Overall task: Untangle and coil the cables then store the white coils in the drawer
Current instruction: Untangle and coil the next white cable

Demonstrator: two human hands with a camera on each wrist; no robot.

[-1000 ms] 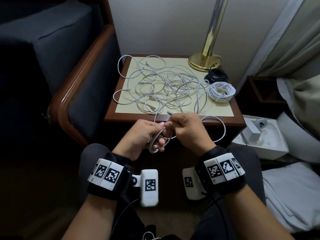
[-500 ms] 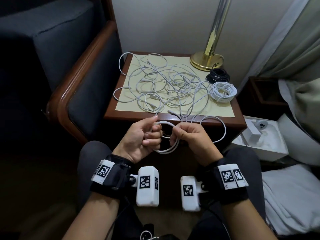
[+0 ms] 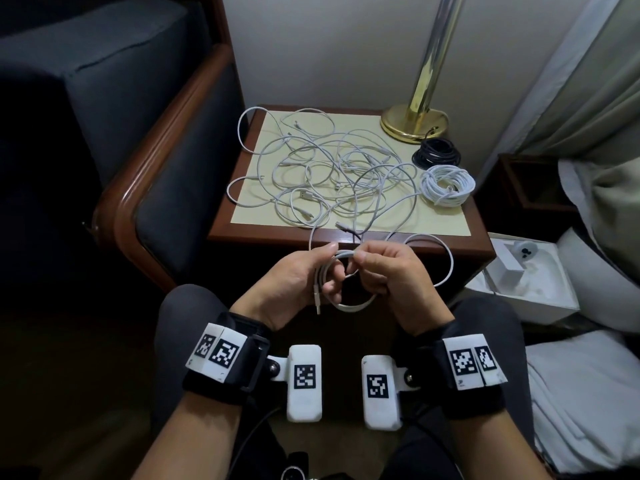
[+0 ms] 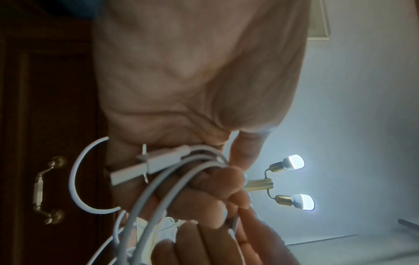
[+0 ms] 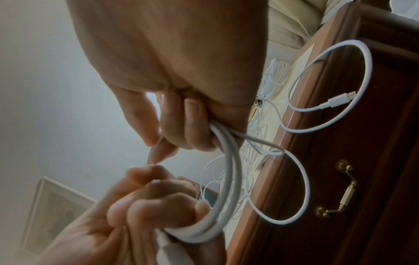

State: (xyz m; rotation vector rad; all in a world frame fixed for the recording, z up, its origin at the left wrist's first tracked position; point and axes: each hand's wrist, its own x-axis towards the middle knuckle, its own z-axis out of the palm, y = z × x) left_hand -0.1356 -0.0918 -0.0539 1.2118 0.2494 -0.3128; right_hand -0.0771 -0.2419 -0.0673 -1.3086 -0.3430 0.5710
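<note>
The left hand (image 3: 294, 282) holds a small coil (image 3: 341, 289) of white cable just in front of the desk's (image 3: 349, 239) near edge, its fingers (image 5: 158, 202) curled through the loops, with the USB plug (image 4: 156, 163) lying across the palm. The right hand (image 3: 391, 271) meets it from the right, its fingers (image 5: 181, 122) closed on the same strands and its thumb and forefinger pinching at the coil's top. The coil's plane stands roughly upright between the two hands. From the right hand the free tail (image 3: 446, 261) bows out to the right, hanging off the desk edge, and ends in a small plug (image 5: 337, 100). So the slack lies on the right hand's side; that hand is the nearer to feed the next turn, I judge. The tangle (image 3: 329, 174) lies farther back on the desk, with a finished white coil (image 3: 448, 183) at its right. The drawer handle (image 5: 340, 190) shows below the desk's edge.
</note>
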